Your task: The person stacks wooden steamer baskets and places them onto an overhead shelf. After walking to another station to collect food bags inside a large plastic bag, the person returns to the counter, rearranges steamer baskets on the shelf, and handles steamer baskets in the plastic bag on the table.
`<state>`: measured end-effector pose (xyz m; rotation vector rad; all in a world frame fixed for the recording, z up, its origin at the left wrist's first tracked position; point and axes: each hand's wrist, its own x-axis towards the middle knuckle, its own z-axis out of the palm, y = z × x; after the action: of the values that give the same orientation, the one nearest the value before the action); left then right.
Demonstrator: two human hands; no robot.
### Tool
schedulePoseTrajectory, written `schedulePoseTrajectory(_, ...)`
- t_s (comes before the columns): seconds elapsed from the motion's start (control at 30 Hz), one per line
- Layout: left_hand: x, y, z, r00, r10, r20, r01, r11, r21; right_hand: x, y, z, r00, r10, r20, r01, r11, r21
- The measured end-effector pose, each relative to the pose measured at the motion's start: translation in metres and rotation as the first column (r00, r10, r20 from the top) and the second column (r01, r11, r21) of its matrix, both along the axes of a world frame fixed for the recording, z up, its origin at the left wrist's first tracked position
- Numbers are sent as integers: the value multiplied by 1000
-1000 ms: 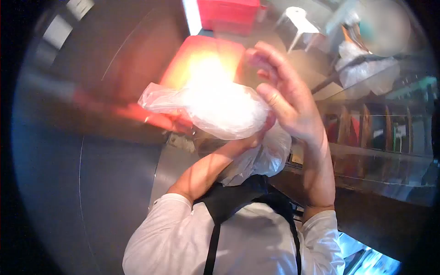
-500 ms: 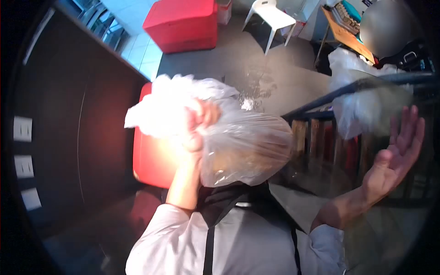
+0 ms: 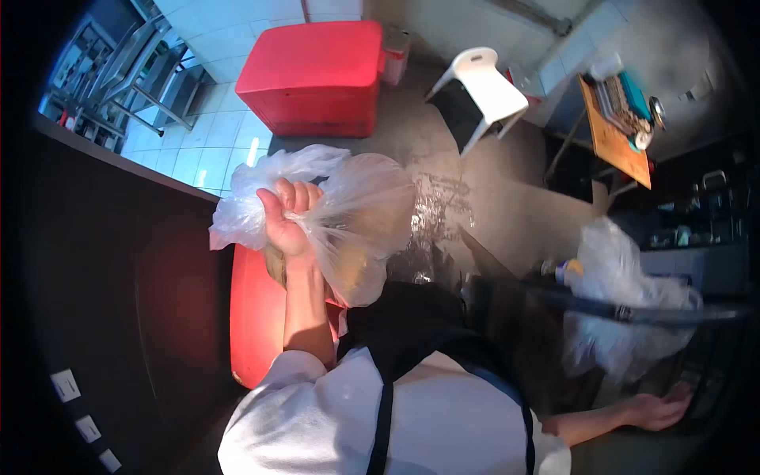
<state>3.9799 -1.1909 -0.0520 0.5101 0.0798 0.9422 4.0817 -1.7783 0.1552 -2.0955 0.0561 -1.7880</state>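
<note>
My left hand [image 3: 291,218] is closed round the gathered neck of a clear plastic bag [image 3: 360,229]. The bag's loose top spreads out left of the fist, and its full part, with something yellowish inside, hangs to the right. Below that arm stands a red container [image 3: 257,317]. At the lower right, my right hand [image 3: 659,410] is stretched out low, its fingers partly blurred and dim; whether they hold anything is hidden. The nearest thing to it is a pile of clear plastic bags [image 3: 625,324] by a dark rail [image 3: 554,297].
A big red box [image 3: 313,79] stands ahead on the floor, with a white stool [image 3: 487,87] to its right. Farther right is a wooden table [image 3: 613,146] with items on it. A dark panel [image 3: 103,261] rises on the left. The floor [image 3: 507,190] has shiny wet patches.
My left hand has lifted the bag and moved slightly left with it. My right hand has left the bag and swung out, then down to the lower right. The view has shifted too.
</note>
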Motion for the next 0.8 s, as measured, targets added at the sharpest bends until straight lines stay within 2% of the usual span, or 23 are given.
schedulePoseTrajectory(0.03, 10, 17, 2, 999, 29, -25, -29, 1000, -2, 18, 2, -24, 997, -63, 45, 50, 970, 237)
schedulePoseTrajectory(0.1, 29, 50, 0, 994, 84, -76, -83, 996, 11, 69, -10, -128, 992, -124, -23, 124, 992, 25)
schedulePoseTrajectory(0.13, 36, 63, -2, 996, 75, -58, -73, 997, 33, 89, -9, -197, 977, -100, -189, 113, 992, 56)
schedulePoseTrajectory(0.17, 48, 76, -7, 996, 70, -56, -67, 997, 45, 108, 17, -250, 904, -121, -410, 94, 992, -85)
schedulePoseTrajectory(0.2, 58, 87, -10, 996, 74, -54, -71, 996, 54, 124, 51, -301, 795, -31, -606, 8, 999, -40)
schedulePoseTrajectory(0.23, 71, 96, -11, 990, 95, -101, -85, 991, 102, 143, 90, -341, 662, 235, -711, -185, 971, 149)
schedulePoseTrajectory(0.27, 85, 104, -12, 981, 126, -148, -105, 984, 146, 163, 150, -363, 481, 636, -604, -416, 772, 481)
schedulePoseTrajectory(0.3, 100, 110, -12, 968, 153, -198, -115, 975, 190, 171, 242, -338, 286, 723, -629, -492, 674, 551)
schedulePoseTrajectory(0.33, 117, 117, -12, 956, 175, -236, -111, 958, 263, 180, 321, -313, 25, 738, -674, -532, 581, 616)
schedulePoseTrajectory(0.37, 136, 123, -11, 942, 185, -280, -86, 940, 331, 206, 380, -310, -176, 699, -693, -799, 310, 516)
schedulePoseTrajectory(0.4, 155, 130, -9, 926, 190, -325, -51, 919, 392, 218, 454, -281, -312, 652, -691, -891, 51, 451)
schedulePoseTrajectory(0.43, 173, 136, -7, 894, 238, -380, -61, 904, 423, 226, 516, -261, -466, 621, -630, -860, -153, 486)
schedulePoseTrajectory(0.47, 191, 144, -3, 857, 283, -430, -64, 887, 457, 235, 572, -247, -566, 554, -610, -819, -298, 490)
schedulePoseTrajectory(0.53, 212, 167, -1, 812, 344, -471, -1, 809, 588, 245, 655, -252, -410, 620, -669, -910, -331, 251)
schedulePoseTrajectory(0.63, 225, 201, -3, 777, 338, -531, -188, 930, 317, 271, 734, -260, -574, 421, -702, -817, -350, 458)
schedulePoseTrajectory(0.67, 220, 218, 2, 737, 376, -561, -179, 910, 375, 272, 757, -258, -629, 595, -501, -777, -453, 437)
schedulePoseTrajectory(0.77, 206, 243, 14, 628, 459, -628, -316, 888, 334, 271, 810, -252, -706, 500, -501, -702, -583, 409)
schedulePoseTrajectory(0.8, 197, 254, 8, 604, 512, -611, -328, 858, 395, 268, 827, -246, -738, 465, -489, -665, -625, 409)
